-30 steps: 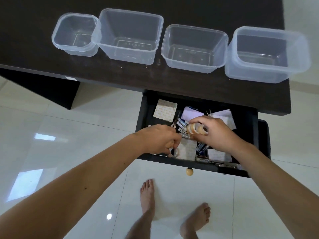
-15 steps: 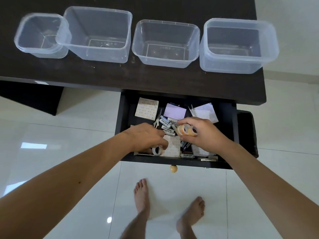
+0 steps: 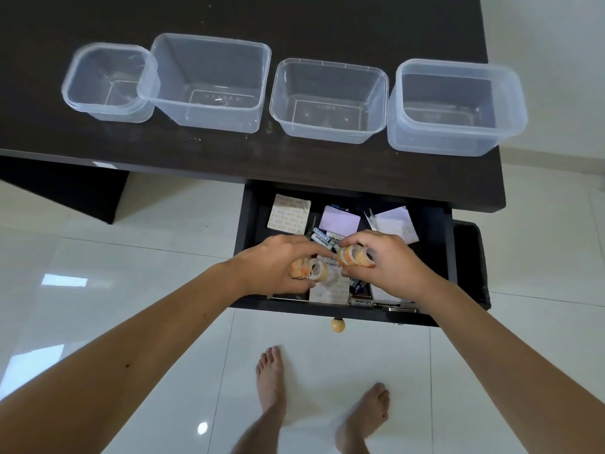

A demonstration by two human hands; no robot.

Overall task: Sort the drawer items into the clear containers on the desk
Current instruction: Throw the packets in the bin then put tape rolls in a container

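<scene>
left hand (image 3: pixel 278 267) now grips tape rolls (image 3: pixel 309 270) lifted near the drawer (image 3: pixel 248 244) front, right hand (image 3: pixel 389 267) pinching more tape (image 3: pixel 355 256); containers (image 3: pixel 330 99) still empty.

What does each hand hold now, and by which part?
The left hand grips tape rolls around their outer rims. The right hand grips other tape rolls the same way, above the drawer.

A dark desk (image 3: pixel 294 172) fills the upper part of the frame. Four clear containers stand on it in a row: a small square one (image 3: pixel 109 81) at upper left, touching a larger one (image 3: pixel 206 83) beside it, then a third (image 3: pixel 329 99) at centre and a fourth (image 3: pixel 456 108) at upper right. Below the desk's front edge, the white tiled floor (image 3: pixel 98 273) carries two bare feet (image 3: pixel 270 378).
</scene>
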